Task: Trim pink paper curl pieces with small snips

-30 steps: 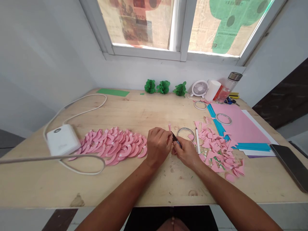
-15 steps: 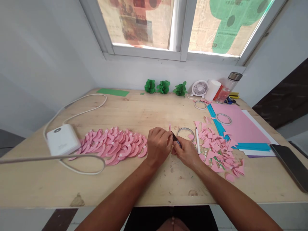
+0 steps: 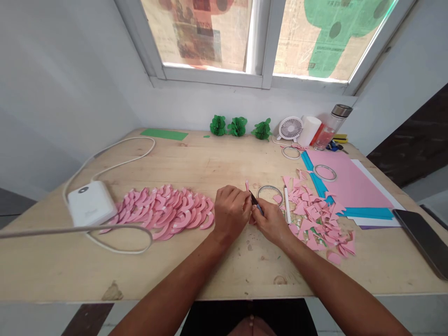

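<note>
My left hand (image 3: pixel 232 207) is closed, its fingertips pinching a small pink paper piece (image 3: pixel 247 185) whose tip sticks up past the fingers. Against it, my right hand (image 3: pixel 271 218) grips what look like small scissors (image 3: pixel 254 199), dark at the blades with a blue-grey part by the fingers. Most of the handle is hidden in the hand. Both hands meet low over the table's middle. Left of them spreads a heap of curved pink paper pieces (image 3: pixel 175 212). To the right lie pink paper scraps (image 3: pixel 315 219), a white pen (image 3: pixel 287 205) and a roll of tape (image 3: pixel 270 187).
A white power bank (image 3: pixel 91 203) with a looping cable sits left. Pink sheets (image 3: pixel 357 179) and a phone (image 3: pixel 422 242) lie right. Along the wall stand green paper ornaments (image 3: pixel 237 126), a small fan (image 3: pixel 290 128) and a glass bottle (image 3: pixel 332 127).
</note>
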Tool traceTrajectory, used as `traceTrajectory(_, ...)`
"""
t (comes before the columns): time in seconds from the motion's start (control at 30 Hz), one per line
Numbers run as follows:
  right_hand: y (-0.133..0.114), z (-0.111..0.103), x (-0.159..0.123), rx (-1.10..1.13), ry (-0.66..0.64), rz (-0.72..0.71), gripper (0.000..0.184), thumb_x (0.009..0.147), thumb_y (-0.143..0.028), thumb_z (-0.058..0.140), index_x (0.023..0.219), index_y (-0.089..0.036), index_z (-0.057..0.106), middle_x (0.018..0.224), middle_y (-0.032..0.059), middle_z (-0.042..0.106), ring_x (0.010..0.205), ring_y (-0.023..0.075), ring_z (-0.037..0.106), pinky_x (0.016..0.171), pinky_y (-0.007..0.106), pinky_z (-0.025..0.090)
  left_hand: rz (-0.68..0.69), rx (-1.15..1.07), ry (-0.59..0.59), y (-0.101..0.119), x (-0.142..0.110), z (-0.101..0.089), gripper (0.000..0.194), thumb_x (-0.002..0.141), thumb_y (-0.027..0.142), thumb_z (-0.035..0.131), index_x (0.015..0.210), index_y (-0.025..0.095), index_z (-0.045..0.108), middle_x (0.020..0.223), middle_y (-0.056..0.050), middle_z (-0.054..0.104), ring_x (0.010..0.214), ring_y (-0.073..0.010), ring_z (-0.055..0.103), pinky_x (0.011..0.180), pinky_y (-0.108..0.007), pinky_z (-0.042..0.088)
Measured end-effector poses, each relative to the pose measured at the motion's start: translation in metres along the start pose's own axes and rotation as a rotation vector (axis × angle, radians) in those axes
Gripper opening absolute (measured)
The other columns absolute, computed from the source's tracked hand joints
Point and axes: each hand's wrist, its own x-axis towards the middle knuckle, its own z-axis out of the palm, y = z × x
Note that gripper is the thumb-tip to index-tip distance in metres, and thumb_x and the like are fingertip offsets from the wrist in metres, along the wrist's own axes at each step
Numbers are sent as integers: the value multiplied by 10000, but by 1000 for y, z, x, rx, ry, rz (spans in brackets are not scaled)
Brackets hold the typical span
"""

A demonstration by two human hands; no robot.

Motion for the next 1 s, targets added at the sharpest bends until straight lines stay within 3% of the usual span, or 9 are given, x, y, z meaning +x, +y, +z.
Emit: traceTrajectory(1.0, 1, -2, -3, -11, -1, -48, 191, 845, -229, 396, 688, -192, 497, 588, -5, 610, 537, 126, 539, 515, 212, 307, 74, 15, -3, -4, 0, -1, 128, 816, 157, 499, 738, 170, 600, 622, -35, 594, 711, -188, 524, 699, -334, 379)
